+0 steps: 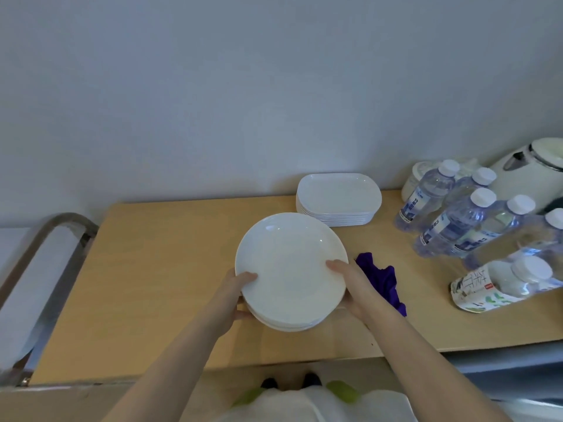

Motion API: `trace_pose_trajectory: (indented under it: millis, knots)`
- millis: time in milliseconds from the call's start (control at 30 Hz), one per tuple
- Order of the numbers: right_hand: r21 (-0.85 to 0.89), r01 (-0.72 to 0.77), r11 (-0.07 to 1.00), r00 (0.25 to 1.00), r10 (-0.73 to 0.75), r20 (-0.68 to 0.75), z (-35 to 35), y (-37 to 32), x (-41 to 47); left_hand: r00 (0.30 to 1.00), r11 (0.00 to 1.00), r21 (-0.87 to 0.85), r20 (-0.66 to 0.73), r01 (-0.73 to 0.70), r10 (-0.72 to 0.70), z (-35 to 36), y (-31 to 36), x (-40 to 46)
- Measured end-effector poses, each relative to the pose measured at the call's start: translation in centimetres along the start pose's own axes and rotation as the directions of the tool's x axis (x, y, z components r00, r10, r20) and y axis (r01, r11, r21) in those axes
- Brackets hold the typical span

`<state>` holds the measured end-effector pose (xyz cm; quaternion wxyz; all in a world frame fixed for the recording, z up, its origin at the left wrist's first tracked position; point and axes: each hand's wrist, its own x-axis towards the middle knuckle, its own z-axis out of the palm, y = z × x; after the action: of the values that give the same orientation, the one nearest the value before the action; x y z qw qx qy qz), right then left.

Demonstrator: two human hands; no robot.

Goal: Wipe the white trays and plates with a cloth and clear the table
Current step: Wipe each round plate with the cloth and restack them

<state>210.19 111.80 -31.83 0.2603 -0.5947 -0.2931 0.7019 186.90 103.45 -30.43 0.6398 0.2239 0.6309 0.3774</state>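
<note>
On the worktop (170,269), the stack of plates (289,269) sits at centre, trays (338,196) at one o'clock. Left hand (237,287) and right hand (347,278) clasp its rims; cloth (380,278) lies just right, nearest the right hand.

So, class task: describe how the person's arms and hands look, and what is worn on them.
Both arms are bare up to the bottom edge of the picture; no sleeves show. The left hand and right hand wear no gloves, and no rings, watch or bracelets are visible.
</note>
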Motion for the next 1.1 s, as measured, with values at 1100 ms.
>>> trace_pose_trajectory:
  millis: [1100]
  knots:
    - [-0.597, 0.145, 0.789, 0.96, -0.26, -0.109, 4.4, 0.1, -0.6, 0.963, 0.918, 0.396, -0.247, -0.002, 0.109, -3.1, 2.6, -1.6]
